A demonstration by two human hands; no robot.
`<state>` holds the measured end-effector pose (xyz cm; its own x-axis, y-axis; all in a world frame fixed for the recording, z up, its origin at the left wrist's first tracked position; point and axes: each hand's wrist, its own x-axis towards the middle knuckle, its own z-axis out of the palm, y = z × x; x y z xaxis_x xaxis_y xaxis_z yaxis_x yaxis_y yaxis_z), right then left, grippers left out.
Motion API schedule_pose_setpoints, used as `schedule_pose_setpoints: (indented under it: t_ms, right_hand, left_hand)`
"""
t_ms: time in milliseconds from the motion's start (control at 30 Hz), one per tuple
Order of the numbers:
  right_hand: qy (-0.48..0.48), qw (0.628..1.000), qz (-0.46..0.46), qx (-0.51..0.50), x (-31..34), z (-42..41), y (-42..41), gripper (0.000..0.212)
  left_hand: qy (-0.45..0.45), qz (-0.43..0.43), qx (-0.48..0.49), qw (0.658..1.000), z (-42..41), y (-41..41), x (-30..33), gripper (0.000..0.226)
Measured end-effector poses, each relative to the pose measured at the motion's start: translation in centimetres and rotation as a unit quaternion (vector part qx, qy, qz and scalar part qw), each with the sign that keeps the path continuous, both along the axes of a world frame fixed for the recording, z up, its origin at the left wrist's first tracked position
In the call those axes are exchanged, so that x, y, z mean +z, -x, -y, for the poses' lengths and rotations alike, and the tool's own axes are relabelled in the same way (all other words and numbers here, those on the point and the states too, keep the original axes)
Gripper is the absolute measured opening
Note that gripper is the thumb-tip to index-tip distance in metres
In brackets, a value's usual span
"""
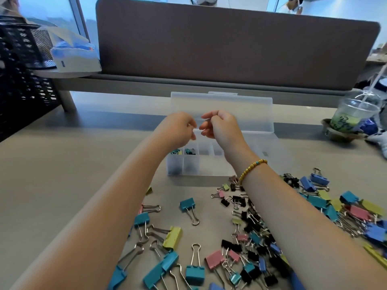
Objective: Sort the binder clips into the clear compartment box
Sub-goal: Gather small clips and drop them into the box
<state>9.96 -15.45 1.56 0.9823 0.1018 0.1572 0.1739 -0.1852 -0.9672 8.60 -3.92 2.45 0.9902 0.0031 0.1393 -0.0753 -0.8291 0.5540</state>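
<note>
The clear compartment box [189, 169] stands mid-table with its lid [222, 105] upright behind it. Its two near-left compartments hold small teal and black clips [189, 151]. My left hand [180, 126] and right hand [222, 127] hover close together above the box, fingers curled toward each other. A small grey-dark thing shows between the right fingertips, too blurred to name. Whether the left hand holds anything is hidden. A loose pile of binder clips [253, 237] in teal, blue, pink, yellow and black covers the near table. A large teal clip [187, 205] lies apart.
A brown partition [230, 42] closes off the back of the desk. At the left are a black mesh basket [21, 84] and a tissue box [73, 57]. On the right, a plastic cup of green drink [354, 116] with a straw sits on a saucer.
</note>
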Motion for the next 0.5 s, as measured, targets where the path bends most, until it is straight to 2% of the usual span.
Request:
schedule_pose_setpoints:
  t_ms: [167,267,333,433,500]
  right_hand:
    - [-0.001,0.999,0.045,-0.010,0.6,3.9,3.0,0.029]
    - [0.039,0.998,0.041,-0.002,0.3,6.8,5.0,0.028]
    - [0.097,0.994,0.040,0.024,-0.2,8.8,6.5,0.024]
    - [0.208,0.975,0.034,0.073,-1.2,11.1,8.6,0.008]
    - [0.256,0.962,0.019,0.097,-2.0,11.7,9.8,0.007]
  left_hand:
    - [0.098,0.079,-0.039,0.991,1.9,3.8,-0.6,0.024]
    - [0.137,0.075,-0.070,0.985,3.4,5.6,-1.5,0.014]
    - [0.129,0.050,-0.106,0.985,4.4,6.7,-2.3,0.006]
    - [0.071,0.013,-0.179,0.981,5.6,8.3,-3.4,0.025]
    - [0.056,0.001,-0.210,0.976,5.6,9.3,-4.3,0.041]
